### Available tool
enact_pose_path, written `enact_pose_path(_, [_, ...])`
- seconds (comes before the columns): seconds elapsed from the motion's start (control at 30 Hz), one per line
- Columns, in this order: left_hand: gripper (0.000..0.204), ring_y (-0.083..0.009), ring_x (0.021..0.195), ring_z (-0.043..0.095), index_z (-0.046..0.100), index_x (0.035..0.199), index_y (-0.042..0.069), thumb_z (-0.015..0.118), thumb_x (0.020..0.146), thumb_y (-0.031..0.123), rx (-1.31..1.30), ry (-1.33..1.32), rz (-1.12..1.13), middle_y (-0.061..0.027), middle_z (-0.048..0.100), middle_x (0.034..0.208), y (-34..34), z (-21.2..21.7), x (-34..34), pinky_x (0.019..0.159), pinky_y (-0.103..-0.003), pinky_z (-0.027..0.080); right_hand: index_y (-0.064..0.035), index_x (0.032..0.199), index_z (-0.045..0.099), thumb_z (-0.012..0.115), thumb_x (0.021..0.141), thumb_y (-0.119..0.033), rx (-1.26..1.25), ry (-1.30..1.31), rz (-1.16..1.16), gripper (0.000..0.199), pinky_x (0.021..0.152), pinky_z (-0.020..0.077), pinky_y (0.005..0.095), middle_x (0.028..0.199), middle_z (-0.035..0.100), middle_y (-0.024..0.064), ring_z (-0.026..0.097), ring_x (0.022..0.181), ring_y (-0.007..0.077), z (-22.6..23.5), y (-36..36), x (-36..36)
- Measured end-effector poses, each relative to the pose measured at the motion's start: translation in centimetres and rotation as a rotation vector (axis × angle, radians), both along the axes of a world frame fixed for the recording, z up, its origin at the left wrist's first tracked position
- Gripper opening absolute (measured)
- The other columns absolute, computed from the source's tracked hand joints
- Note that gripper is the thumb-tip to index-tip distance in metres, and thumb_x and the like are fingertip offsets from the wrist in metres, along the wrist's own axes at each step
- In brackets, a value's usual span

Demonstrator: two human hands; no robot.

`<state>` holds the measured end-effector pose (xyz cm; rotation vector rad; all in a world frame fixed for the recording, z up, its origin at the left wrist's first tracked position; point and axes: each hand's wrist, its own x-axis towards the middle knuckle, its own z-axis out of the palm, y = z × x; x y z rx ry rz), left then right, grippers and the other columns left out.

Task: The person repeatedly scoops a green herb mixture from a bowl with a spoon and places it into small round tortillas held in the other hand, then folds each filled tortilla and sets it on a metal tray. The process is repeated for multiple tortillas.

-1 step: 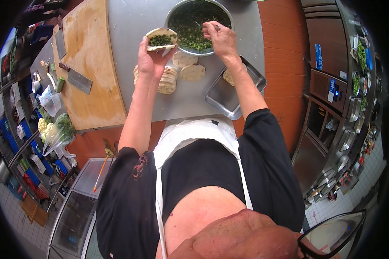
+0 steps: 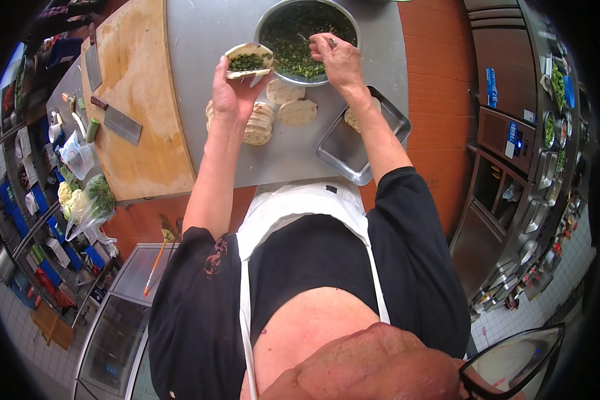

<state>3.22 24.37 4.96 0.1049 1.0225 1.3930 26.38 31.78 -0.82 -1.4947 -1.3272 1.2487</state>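
Filled flatbread (image 2: pixel 249 61): raised above the table (image 2: pixel 280 163), just left of the metal bowl (image 2: pixel 307 83), split into a pocket with chopped green filling (image 2: pixel 245 63) showing between its 2 pale edges.
Feel of the bread: probably light and soft, likely to bend under pressure; the seam looks like the weak part, and loose filling could spill if it tips.
Where to hold it: best cradled from below and at its 2 ends, with a mild squeeze that leaves the mouth open.
Left hand (image 2: pixel 235 97): cupped around the bread from the near side, thumb at the left end, fingers at the right end, parted by about the bread's width and grasping it.
Right hand (image 2: pixel 341 65): over the bowl's right side, fingers closed in a pinch on the handle of a thin metal utensil (image 2: pixel 305 37); its tip is too small to identify.
Bowl contents: chopped greens (image 2: pixel 290 59), presumably loose and moist.
Spare flatbreads: 2 lie overlapping (image 2: pixel 297 113) near the bowl; a stack (image 2: pixel 259 125) stands left of them, partly behind the left wrist.
Metal tray (image 2: pixel 343 148): under the right forearm, with flatbread (image 2: pixel 351 121) partly visible inside.
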Motion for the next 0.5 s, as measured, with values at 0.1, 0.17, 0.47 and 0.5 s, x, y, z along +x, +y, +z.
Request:
enact_pose_path(0.1, [0.046, -0.0413, 0.143, 0.055, 0.056, 0.144, 0.004, 0.051, 0.115, 0.039, -0.015, -0.01, 0.02, -0.0213, 0.056, 0.149, -0.1, -0.4, -0.4, 0.118, -0.073, 0.054, -0.0004, 0.118, 0.083, 0.066, 0.112, -0.024, -0.056, 0.102, -0.02, 0.03, 0.082, 0.0687, 0.0315, 0.099, 0.086, 0.0137, 0.084, 0.088, 0.0202, -0.8, 0.3, -0.8])
enact_pose_path(0.17, [0.045, -0.041, 0.142, 0.056, 0.057, 0.144, 0.004, 0.051, 0.115, 0.038, -0.046, -0.004, 0.04, -0.0213, 0.056, 0.149, -0.1, -0.6, -0.6, 0.118, -0.073, 0.054, 0.0021, 0.119, 0.081, 0.065, 0.112, -0.024, -0.113, 0.205, -0.052, 0.031, 0.084, 0.0692, 0.0317, 0.101, 0.085, 0.0152, 0.084, 0.09, 0.021, -0.8, 0.7, -0.7])
enact_pose_path(0.47, [0.045, -0.0388, 0.14, 0.057, 0.057, 0.144, 0.006, 0.048, 0.116, 0.04, -0.071, 0.048, 0.01, -0.0192, 0.058, 0.149, 1.3, -0.7, -0.3, 0.115, -0.07, 0.056, 0.0061, 0.125, 0.076, 0.064, 0.115, -0.024, -0.149, 0.555, -0.14, 0.034, 0.091, 0.0705, 0.0331, 0.111, 0.081, 0.0198, 0.082, 0.1, 0.0244, 5.9, -1.0, 3.3])
enact_pose_path(0.5, [0.045, -0.0385, 0.14, 0.057, 0.057, 0.143, 0.006, 0.048, 0.117, 0.04, -0.066, 0.038, 0.001, -0.0191, 0.058, 0.148, 1.5, -0.6, -0.1, 0.115, -0.07, 0.056, 0.0064, 0.128, 0.075, 0.063, 0.117, -0.025, -0.107, 0.555, -0.106, 0.036, 0.092, 0.0699, 0.0327, 0.112, 0.082, 0.02, 0.082, 0.1, 0.0241, 7.8, -1.7, 3.7])
